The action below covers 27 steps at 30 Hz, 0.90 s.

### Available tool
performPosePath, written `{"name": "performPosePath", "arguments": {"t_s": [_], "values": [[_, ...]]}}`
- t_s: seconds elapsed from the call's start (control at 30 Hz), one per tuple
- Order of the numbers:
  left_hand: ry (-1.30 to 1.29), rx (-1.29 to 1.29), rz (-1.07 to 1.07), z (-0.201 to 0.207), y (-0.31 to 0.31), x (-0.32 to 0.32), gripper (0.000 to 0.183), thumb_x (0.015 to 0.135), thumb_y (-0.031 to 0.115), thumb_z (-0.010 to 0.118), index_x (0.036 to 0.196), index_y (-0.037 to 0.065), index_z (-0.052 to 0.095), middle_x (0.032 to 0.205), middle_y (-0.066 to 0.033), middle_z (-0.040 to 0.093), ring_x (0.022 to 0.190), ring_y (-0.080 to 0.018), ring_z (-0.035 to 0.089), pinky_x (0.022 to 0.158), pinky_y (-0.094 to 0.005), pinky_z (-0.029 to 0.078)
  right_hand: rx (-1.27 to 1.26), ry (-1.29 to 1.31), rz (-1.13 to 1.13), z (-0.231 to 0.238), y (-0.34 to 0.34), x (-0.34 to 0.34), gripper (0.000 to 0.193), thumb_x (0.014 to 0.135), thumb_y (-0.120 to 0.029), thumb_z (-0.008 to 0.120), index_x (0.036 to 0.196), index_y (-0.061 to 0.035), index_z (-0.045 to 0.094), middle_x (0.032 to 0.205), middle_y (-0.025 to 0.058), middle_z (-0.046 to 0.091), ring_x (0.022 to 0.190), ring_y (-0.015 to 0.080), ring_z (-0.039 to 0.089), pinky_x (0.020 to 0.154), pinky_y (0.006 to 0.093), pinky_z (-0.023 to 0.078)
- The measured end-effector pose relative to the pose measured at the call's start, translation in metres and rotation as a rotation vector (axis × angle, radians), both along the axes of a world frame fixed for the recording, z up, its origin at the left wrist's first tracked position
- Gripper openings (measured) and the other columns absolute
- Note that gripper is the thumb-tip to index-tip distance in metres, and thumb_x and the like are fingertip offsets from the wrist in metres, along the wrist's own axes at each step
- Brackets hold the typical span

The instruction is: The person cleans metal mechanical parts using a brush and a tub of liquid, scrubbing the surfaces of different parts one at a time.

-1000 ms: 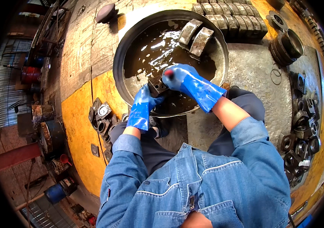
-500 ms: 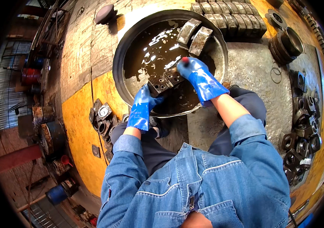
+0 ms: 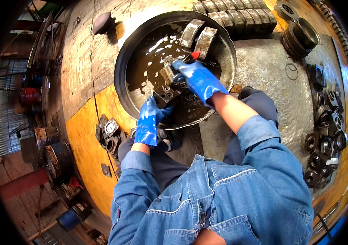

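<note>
A dark metal block with round holes [image 3: 167, 94] is tilted over the murky liquid in a wide round metal pan [image 3: 121, 87]. My left hand [image 3: 151, 112], in a blue rubber glove, grips the block's near left edge, with the thumb towards its near side. In my right hand [image 3: 196, 77], gloved alike, is a brush with a red-ended dark handle [image 3: 195, 55] and pale bristles [image 3: 167, 73]. The fingers are wrapped round it, and the bristles are at the block's far side. Two curved metal blocks [image 3: 198, 38] lean at the pan's far right.
Rows of curved metal blocks [image 3: 243, 20] stand beyond the pan at the right. Metal rings [image 3: 302, 38] are stacked farther right. Dark nut-like parts lie in a pile [image 3: 325, 134] at the right and a smaller pile [image 3: 110, 132] at the left. A rounded dark object [image 3: 102, 23] sits far left.
My right hand has turned and drawn back slightly, so the brush's bristles and red handle end now show more clearly. My left hand keeps its hold on the block. The whole view has shifted slightly.
</note>
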<state>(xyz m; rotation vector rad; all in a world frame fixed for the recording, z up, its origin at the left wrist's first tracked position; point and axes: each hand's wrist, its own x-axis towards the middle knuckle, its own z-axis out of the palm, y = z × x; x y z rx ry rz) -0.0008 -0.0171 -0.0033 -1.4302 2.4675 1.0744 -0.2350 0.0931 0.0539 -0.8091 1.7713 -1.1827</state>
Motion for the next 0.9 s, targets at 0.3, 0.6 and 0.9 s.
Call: {"name": "performPosePath", "arguments": {"t_s": [0.3,0.6,0.9], "values": [[-0.029,-0.044,-0.014,0.025,0.009,-0.012,0.081,0.072,0.034,0.094,0.137,0.000,0.060,0.127,-0.0196,0.073,0.120,-0.0322,0.069,0.105,-0.0385,0.052,0.275,0.019,0.126,-0.015,-0.038,0.008,0.045,0.088,-0.044,0.067,0.103,-0.0023,0.075,0.094,0.0197,0.076,0.090,0.0331,0.074,0.084,0.0408,0.056],[-0.014,-0.112,-0.094,0.016,0.004,-0.016,0.083,0.073,0.045,0.092,0.136,0.001,0.061,0.130,-0.0186,0.072,0.121,-0.0344,0.068,0.104,-0.0425,0.054,0.419,0.372,0.317,0.000,-0.022,0.003,0.041,0.089,-0.042,0.063,0.106,-0.0072,0.077,0.096,0.0176,0.077,0.094,0.0338,0.075,0.086,0.0421,0.057],[-0.060,-0.124,-0.078,0.012,0.008,-0.023,0.086,0.073,0.036,0.093,0.142,0.001,0.056,0.131,-0.0191,0.071,0.123,-0.0326,0.068,0.106,-0.0396,0.053,0.607,0.353,0.146,-0.057,0.002,-0.044,0.037,0.090,-0.033,0.065,0.113,-0.0078,0.077,0.108,0.0168,0.077,0.101,0.0348,0.075,0.091,0.0432,0.059]]}}
